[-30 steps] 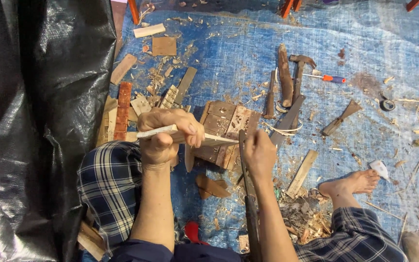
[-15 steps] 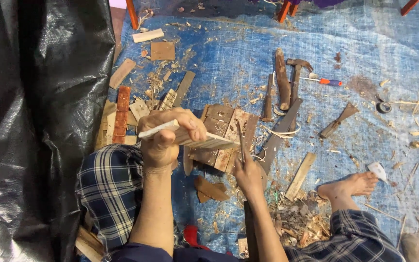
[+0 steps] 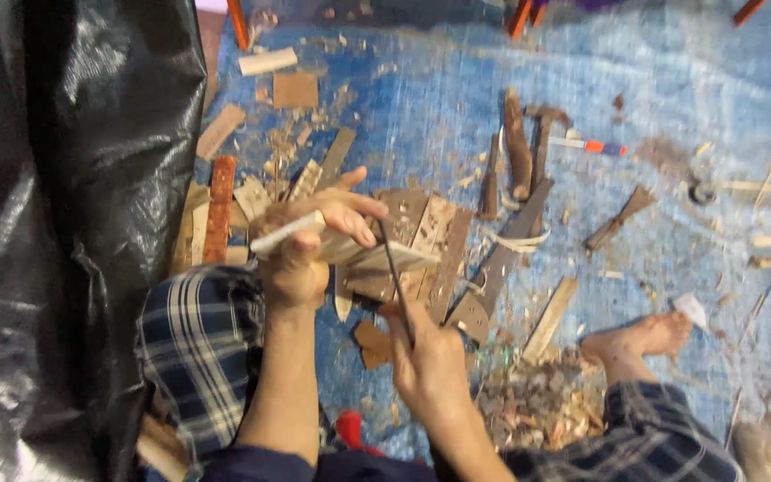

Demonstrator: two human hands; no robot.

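Left hand [image 3: 301,250]: fingers wrapped around 1 pale flat wood strip [image 3: 350,248], held level above the blue tarp [image 3: 671,80]. Right hand [image 3: 430,353]: fingers closed on 1 thin dark blade [image 3: 394,272], its tip touching the strip's near edge. Beneath: brown wood slats [image 3: 430,241], shavings pile [image 3: 537,406].

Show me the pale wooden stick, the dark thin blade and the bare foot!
pale wooden stick [image 3: 283,234], head view, its left end
dark thin blade [image 3: 394,277], head view, mid-length
bare foot [image 3: 640,339], head view, its top
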